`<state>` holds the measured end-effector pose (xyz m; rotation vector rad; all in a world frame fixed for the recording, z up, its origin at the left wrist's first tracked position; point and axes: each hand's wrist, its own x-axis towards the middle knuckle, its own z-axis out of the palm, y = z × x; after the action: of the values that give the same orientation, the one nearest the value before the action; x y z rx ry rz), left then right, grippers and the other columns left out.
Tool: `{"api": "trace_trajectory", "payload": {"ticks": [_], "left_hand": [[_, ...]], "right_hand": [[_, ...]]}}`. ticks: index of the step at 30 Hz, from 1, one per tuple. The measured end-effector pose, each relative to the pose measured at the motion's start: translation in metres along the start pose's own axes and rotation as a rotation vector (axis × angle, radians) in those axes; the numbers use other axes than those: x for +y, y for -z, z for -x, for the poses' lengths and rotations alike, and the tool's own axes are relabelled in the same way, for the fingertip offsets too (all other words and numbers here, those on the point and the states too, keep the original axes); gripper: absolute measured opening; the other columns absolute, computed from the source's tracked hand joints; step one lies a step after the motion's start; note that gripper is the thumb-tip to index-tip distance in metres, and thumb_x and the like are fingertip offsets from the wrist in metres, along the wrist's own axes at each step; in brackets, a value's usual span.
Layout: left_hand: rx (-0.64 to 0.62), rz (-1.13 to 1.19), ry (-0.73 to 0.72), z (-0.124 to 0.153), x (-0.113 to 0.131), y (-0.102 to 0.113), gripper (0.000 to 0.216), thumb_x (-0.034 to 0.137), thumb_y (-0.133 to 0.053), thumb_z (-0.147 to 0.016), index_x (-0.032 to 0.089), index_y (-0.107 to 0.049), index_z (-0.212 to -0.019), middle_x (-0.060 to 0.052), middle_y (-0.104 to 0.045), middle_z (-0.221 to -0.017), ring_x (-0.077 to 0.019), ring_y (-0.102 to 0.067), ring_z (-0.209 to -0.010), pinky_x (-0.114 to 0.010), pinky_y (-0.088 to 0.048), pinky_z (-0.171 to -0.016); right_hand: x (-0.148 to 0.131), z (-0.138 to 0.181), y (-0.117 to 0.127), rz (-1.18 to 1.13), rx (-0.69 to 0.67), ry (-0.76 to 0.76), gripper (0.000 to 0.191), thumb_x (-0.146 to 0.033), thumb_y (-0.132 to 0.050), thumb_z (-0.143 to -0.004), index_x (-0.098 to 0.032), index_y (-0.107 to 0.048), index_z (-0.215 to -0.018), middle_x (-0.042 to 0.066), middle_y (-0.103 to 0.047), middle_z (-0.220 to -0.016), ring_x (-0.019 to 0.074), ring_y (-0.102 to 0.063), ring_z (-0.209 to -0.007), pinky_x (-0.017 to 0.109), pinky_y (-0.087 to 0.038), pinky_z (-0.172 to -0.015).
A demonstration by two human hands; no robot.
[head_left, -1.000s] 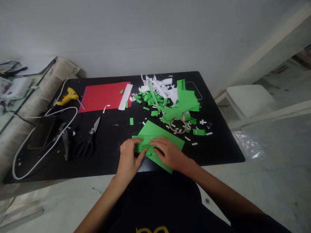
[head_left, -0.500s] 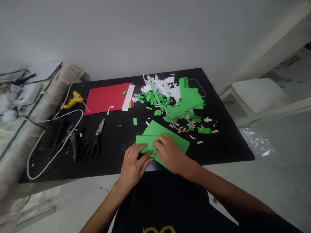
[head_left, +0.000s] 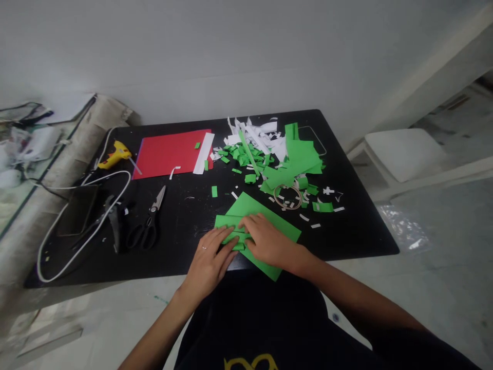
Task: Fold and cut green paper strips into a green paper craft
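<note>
A folded piece of green paper (head_left: pixel 223 221) lies near the front edge of the black table, on top of a larger green sheet (head_left: pixel 246 203) set at an angle. My left hand (head_left: pixel 210 254), with a ring on one finger, holds the folded paper at its left side, thumb by the lower fold. From the right, my right hand (head_left: pixel 266 240) grips the same paper, its bent fingertips on the top layer and its thumb near the crease. A raised, folded flap shows between the hands. Part of the paper is hidden under my fingers.
Black-handled scissors (head_left: pixel 148 226), a yellow glue gun (head_left: pixel 117 154) and a white cable (head_left: pixel 125 190) lie left. Behind are red paper (head_left: pixel 165 154), green scraps (head_left: pixel 302 156) and white scraps (head_left: pixel 256 134). A round ring (head_left: pixel 288 197) sits beyond the green sheet.
My right fingertips have shifted slightly left over the folded paper, and my left thumb has drawn back a little. More of the folded flap shows. The view has moved slightly.
</note>
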<state>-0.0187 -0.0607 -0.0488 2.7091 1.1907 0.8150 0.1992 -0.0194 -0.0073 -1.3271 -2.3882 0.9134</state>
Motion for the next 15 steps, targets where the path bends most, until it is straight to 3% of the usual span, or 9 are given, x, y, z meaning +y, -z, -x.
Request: {"api": "trace_trajectory", "payload": {"ticks": [7,15], "left_hand": [[0.006,-0.029,0.003,0.007,-0.004,0.002,0.036,0.013,-0.058,-0.101,0.026,-0.067,-0.134,-0.013,-0.066,-0.138,-0.0301,-0.061,-0.132,-0.056,-0.052,-0.11],[-0.006,0.027,0.029,0.011,-0.005,0.001,0.04,0.007,-0.049,-0.102,0.027,-0.069,-0.132,-0.011,-0.069,-0.134,-0.0278,-0.063,-0.131,-0.056,-0.05,-0.112]], "right_hand": [[-0.003,-0.004,0.004,0.008,-0.031,-0.039,0.01,-0.008,-0.054,-0.093,-0.018,-0.057,-0.092,0.008,-0.062,-0.097,0.0238,-0.055,-0.097,0.037,-0.045,-0.088],[-0.003,-0.017,0.004,0.097,-0.038,-0.043,0.018,-0.014,-0.053,-0.099,-0.019,-0.057,-0.082,0.008,-0.065,-0.088,0.023,-0.058,-0.089,0.035,-0.044,-0.081]]}}
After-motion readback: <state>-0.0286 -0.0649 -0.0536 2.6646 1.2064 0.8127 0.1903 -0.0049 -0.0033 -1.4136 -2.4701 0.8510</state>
